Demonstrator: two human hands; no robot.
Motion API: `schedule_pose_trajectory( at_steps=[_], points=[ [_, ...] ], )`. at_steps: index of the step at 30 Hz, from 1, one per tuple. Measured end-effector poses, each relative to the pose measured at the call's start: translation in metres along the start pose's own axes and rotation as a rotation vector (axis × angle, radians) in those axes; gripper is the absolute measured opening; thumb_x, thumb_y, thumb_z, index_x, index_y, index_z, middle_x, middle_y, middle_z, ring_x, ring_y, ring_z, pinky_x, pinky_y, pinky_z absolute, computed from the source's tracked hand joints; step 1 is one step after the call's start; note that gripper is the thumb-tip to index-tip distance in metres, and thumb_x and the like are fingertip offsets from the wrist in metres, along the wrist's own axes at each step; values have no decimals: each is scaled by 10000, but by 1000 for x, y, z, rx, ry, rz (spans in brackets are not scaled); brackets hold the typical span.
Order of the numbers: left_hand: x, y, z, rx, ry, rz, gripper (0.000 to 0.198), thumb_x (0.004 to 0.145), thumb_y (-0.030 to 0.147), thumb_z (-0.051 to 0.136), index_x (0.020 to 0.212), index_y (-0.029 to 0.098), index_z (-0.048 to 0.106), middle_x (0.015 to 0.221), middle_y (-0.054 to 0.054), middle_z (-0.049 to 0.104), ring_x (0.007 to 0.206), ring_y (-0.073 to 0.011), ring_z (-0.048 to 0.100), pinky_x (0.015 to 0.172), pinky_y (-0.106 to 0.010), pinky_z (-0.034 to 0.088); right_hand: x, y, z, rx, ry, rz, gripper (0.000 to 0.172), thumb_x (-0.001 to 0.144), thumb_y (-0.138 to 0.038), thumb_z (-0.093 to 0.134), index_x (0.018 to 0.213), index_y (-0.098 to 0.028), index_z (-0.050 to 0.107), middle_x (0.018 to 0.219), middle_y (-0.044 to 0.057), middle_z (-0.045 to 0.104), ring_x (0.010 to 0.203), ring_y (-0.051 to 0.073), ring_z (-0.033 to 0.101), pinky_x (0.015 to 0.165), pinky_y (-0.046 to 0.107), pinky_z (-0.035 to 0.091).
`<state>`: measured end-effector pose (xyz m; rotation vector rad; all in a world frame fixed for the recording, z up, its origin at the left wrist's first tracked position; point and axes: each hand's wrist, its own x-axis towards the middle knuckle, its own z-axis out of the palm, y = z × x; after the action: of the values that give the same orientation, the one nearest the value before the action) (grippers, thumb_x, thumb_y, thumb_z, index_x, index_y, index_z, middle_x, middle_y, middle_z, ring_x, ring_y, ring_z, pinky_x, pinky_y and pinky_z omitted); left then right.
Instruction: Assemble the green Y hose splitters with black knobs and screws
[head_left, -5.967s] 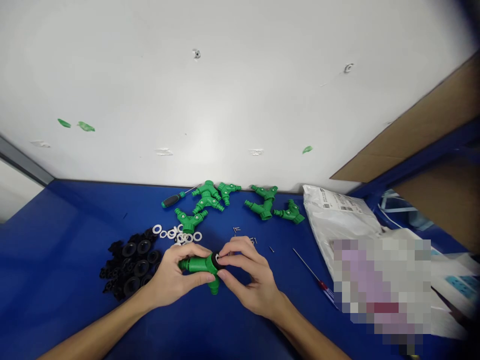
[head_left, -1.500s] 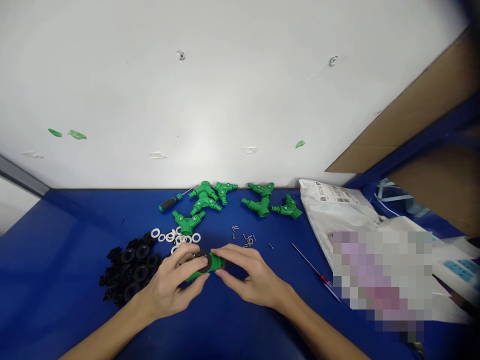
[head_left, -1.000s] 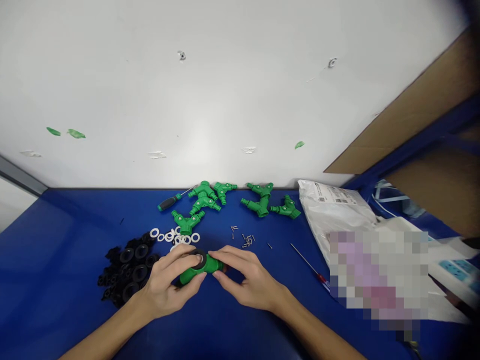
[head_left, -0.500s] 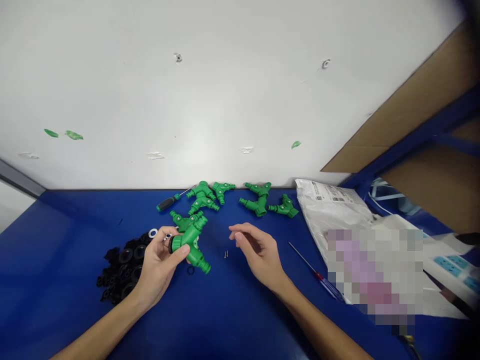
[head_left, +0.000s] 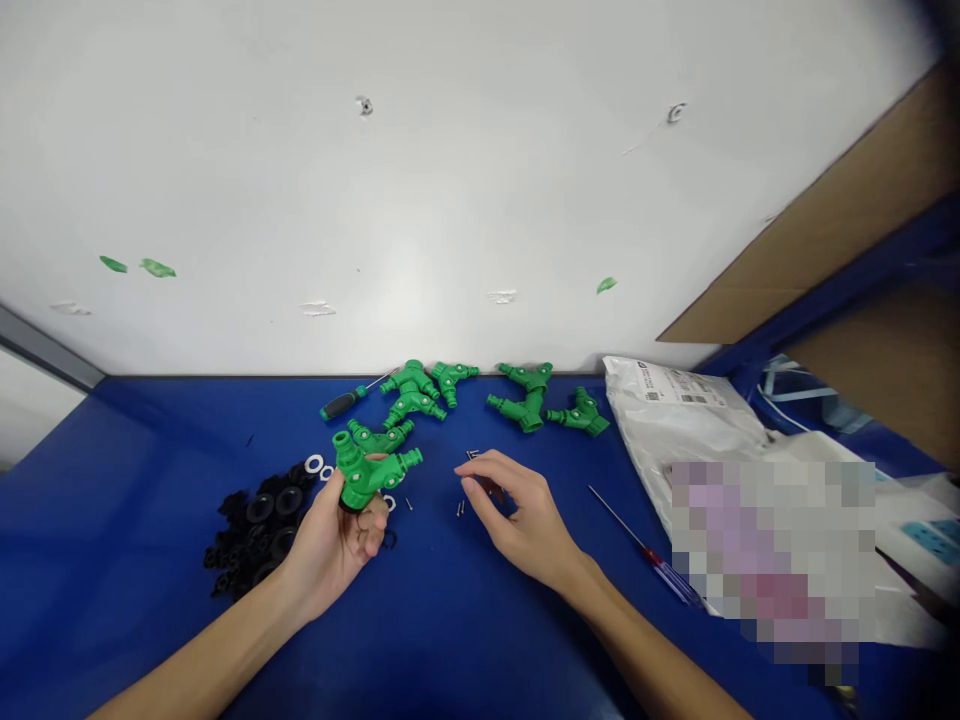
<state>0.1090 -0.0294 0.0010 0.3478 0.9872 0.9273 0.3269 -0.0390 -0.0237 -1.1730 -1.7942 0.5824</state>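
Observation:
My left hand (head_left: 336,540) grips a green Y-shaped hose connector (head_left: 365,473) from below and holds it upright, its two outlets pointing up. My right hand (head_left: 517,515) hovers to the right over small metal screws (head_left: 460,508) on the blue table (head_left: 135,470); its thumb and forefinger are drawn together at the screws, and I cannot make out whether anything is between them. A heap of black caps (head_left: 255,525) lies left of my left hand. White washers (head_left: 316,464) lie just behind it.
Several more green connectors (head_left: 420,392) and a further group of them (head_left: 540,405) lie by the white wall. A green-handled screwdriver (head_left: 346,400) lies at their left, a thin red-handled screwdriver (head_left: 645,548) to the right. White plastic bags (head_left: 682,420) and a cardboard sheet (head_left: 840,210) fill the right side.
Both hands held the connector together on the table. My right hand let go and moved right to the screws; my left hand lifted the connector and turned it upright.

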Motion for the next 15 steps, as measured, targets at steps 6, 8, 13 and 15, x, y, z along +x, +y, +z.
schedule_pose_trajectory(
  at_steps=[6, 8, 13, 15],
  points=[
    [3, 1, -2, -51, -33, -85, 574, 1071, 350, 187, 732, 143, 602, 473, -30, 608, 298, -64, 503, 304, -114, 362, 0, 3, -3, -51, -81, -24, 134, 951, -192, 551, 1021, -201, 665, 889, 66, 674, 734, 176, 608, 638, 300, 491],
    [2, 1, -3, -64, -65, -107, 573, 1068, 351, 212, 731, 133, 621, 496, -55, 632, 310, -74, 520, 311, -126, 387, 0, 3, -3, -59, -138, -41, 174, 941, -179, 565, 1089, -211, 650, 898, 59, 674, 780, 187, 606, 689, 316, 500],
    [2, 5, -7, -108, -125, -91, 526, 1065, 369, 251, 852, 140, 674, 552, -57, 659, 382, -79, 582, 364, -116, 439, -2, 3, -3, -89, -170, -19, 245, 946, -167, 545, 1179, -219, 601, 909, 48, 665, 771, 183, 591, 727, 334, 489],
    [4, 7, -10, -117, -171, -63, 472, 1059, 407, 271, 1024, 170, 678, 594, -53, 681, 404, -81, 603, 380, -110, 447, -2, 3, -3, -103, -152, 4, 228, 954, -171, 534, 1167, -214, 602, 915, 52, 662, 766, 182, 595, 708, 322, 488]
  ],
)
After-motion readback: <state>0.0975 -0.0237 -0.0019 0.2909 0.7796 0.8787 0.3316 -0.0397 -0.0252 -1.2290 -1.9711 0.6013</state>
